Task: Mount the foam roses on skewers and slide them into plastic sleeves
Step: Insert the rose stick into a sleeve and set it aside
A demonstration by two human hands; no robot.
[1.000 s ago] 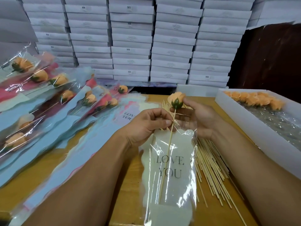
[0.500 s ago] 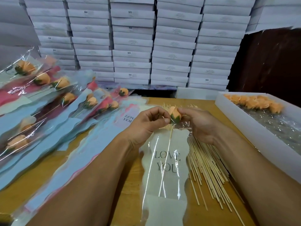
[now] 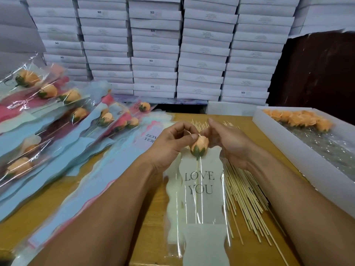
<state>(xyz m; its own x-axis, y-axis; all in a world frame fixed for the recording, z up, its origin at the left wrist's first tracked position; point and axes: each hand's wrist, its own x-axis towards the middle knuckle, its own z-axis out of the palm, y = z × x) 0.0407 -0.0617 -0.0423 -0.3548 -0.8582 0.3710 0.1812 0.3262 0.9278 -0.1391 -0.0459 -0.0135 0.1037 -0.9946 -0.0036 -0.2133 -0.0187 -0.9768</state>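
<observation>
A peach foam rose (image 3: 199, 145) on its thin wooden skewer (image 3: 197, 181) sits inside a glossy clear plastic sleeve (image 3: 197, 204) printed "LOVE YOU", lying on the wooden worktop (image 3: 247, 121). The left hand (image 3: 171, 144) and right hand (image 3: 228, 143) each pinch the sleeve's mouth with curled fingers. Loose skewers (image 3: 244, 198) fan out just beside it; finished sleeved roses (image 3: 57, 112) pile at left, a white tray (image 3: 299, 150) of roses at right, and stacked white boxes (image 3: 153, 45) behind.
</observation>
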